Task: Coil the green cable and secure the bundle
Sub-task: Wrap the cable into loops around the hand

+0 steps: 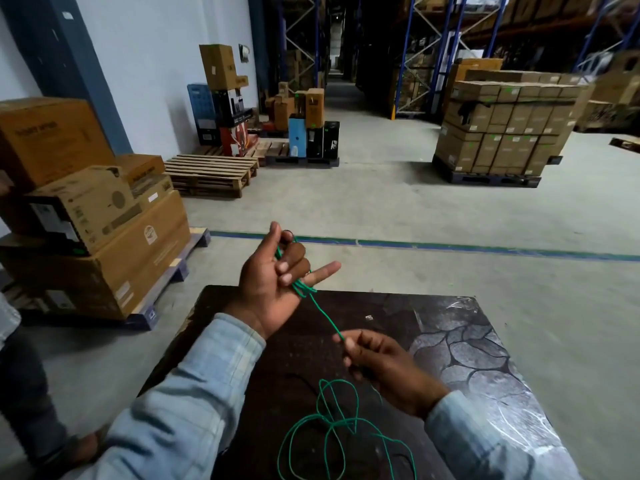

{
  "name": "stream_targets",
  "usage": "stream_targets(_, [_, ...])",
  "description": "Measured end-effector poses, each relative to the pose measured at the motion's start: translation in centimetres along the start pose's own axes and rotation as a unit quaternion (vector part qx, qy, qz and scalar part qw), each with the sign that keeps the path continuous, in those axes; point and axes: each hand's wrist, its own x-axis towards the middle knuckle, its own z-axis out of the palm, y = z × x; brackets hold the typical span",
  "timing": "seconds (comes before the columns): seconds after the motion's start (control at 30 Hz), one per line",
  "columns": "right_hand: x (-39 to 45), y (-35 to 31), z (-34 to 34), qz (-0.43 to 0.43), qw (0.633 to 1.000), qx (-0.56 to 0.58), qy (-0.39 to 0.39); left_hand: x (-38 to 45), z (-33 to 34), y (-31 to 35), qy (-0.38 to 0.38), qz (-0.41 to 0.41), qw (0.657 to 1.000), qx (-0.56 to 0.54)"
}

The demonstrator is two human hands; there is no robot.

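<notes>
Loose green cable (332, 427) is lying on the surface (467, 358) at 6 o'clock; right hand (377, 362) is pinching it, left hand (277, 275) is holding few turns round curled fingers. Most coiling and securing is remaining.

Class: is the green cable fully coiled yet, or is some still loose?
Partly coiled. A few turns wrap the left hand's fingers; the green cable runs to the right hand, and loose loops lie on the table.
</notes>
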Motion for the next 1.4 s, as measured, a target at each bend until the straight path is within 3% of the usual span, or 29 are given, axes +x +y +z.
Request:
stream_targets(0.2, [-1.9, 3.1, -1.0, 0.003, 0.987, -0.163, -0.018, 2.4, -2.0, 0.5, 0.136, 0.1, 0.959, 0.229])
stream_targets(0.37, [-3.5, 5.1, -3.7, -0.01, 0.975, -0.22, 0.032, 3.8, -5.5, 1.0, 0.18, 0.143, 0.874, 0.428])
stream_targets(0.5, [-2.9, 3.8, -4.5, -0.112, 0.928, -0.347, 0.079, 3.2, -6.8, -1.8, 0.143, 0.085, 0.796, 0.582])
stream_targets(0.6, [-2.0, 1.4, -4.1, -0.196, 0.879, -0.428, 0.081, 2.1, -6.8, -4.4, 0.084, 0.01, 0.772, 0.63])
stream_targets(0.77, [0.1, -2.5, -3.4, -0.254, 0.842, -0.466, 0.094, 0.9, -5.9, -7.7, 0.016, -0.058, 0.781, 0.622])
stream_targets(0.83, [0.5, -3.8, -3.3, -0.268, 0.837, -0.467, 0.095, 0.3, -5.3, -8.8, 0.015, -0.101, 0.816, 0.569])
stream_targets(0.93, [0.5, -5.4, -2.8, -0.263, 0.831, -0.488, 0.057, -0.1, -4.6, -9.9, 0.062, -0.139, 0.89, 0.43])
stream_targets(1.07, [-0.5, -5.8, -2.8, -0.215, 0.798, -0.563, -0.009, 0.6, -4.3, -8.1, 0.139, -0.12, 0.967, 0.177])
stream_targets(1.17, [-2.3, -5.4, -2.8, -0.168, 0.812, -0.554, -0.068, 1.4, -4.7, -5.7, 0.18, -0.058, 0.982, 0.028])
stream_targets(1.2, [-2.9, -5.5, -2.6, -0.161, 0.822, -0.539, -0.088, 1.6, -4.9, -5.3, 0.187, -0.035, 0.981, 0.028])
stream_targets(1.27, [-3.9, -6.2, -1.7, -0.155, 0.847, -0.494, -0.121, 1.8, -5.4, -5.1, 0.193, -0.02, 0.972, 0.133])
stream_targets(1.4, [-4.5, -8.5, -0.5, -0.181, 0.885, -0.415, -0.113, 0.5, -5.2, -7.3, 0.13, -0.067, 0.906, 0.398])
